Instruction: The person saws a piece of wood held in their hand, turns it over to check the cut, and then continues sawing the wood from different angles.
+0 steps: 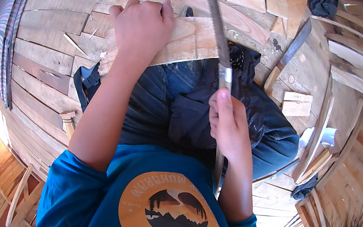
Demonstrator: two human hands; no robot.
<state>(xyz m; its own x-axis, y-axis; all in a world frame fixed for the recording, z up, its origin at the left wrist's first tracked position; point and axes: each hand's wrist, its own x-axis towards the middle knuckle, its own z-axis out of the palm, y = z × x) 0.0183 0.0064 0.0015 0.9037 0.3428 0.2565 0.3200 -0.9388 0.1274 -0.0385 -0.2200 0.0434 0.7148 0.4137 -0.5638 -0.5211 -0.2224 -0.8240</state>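
A pale wooden board with a rough near edge lies across in front of my folded legs. My left hand presses on its left part, fingers curled over the far edge; the fingertips are hidden. My right hand is closed round the handle of a long-bladed knife, thumb laid along the handle toward a shiny metal collar. Its dark, narrow blade points away from me and passes over the board's right end; whether it touches the wood, I cannot tell. The handle's rear runs back beneath my right forearm.
A machete with a wooden handle lies on the plank floor at the right. A small wood block sits below it. Loose boards line the right side. Beyond my board lies an oval-grained plank. Striped cloth hangs far left.
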